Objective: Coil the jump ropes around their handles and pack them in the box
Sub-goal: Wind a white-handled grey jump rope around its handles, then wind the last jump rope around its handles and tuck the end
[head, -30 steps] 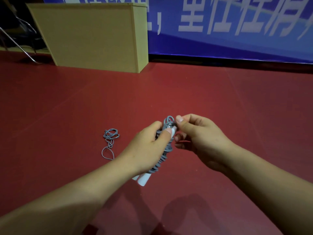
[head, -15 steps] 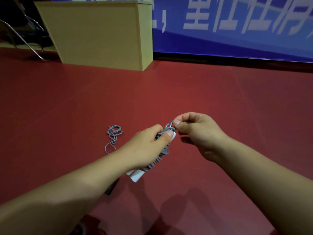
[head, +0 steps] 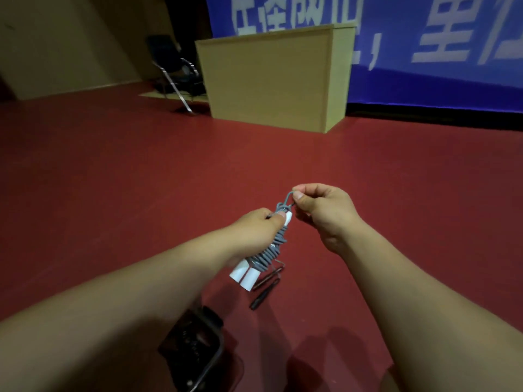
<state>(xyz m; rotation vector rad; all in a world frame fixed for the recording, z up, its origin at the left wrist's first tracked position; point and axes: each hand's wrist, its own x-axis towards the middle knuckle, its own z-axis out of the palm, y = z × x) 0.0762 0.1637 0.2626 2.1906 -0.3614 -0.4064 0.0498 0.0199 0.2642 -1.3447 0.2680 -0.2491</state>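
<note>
My left hand (head: 254, 230) grips a jump rope (head: 268, 254) with two white handles side by side and grey cord wound tightly around them. Its thumb presses the top of the handles. My right hand (head: 322, 207) pinches the free grey cord end between thumb and forefinger, pulling a small loop up just above the handles. A second jump rope with dark handles (head: 266, 290) lies on the red floor right below the white handles. A dark box (head: 195, 349) with a grey rim sits on the floor under my left forearm, partly hidden.
A tan wooden cabinet (head: 271, 80) stands on the red floor ahead, in front of a blue banner (head: 424, 38) with white characters. A black chair with metal legs (head: 175, 72) stands to the cabinet's left by a beige wall.
The view has swung left, and the dark box and dark-handled rope have come into sight. My right hand has drawn the cord end upward. The loose grey cord on the floor is out of view.
</note>
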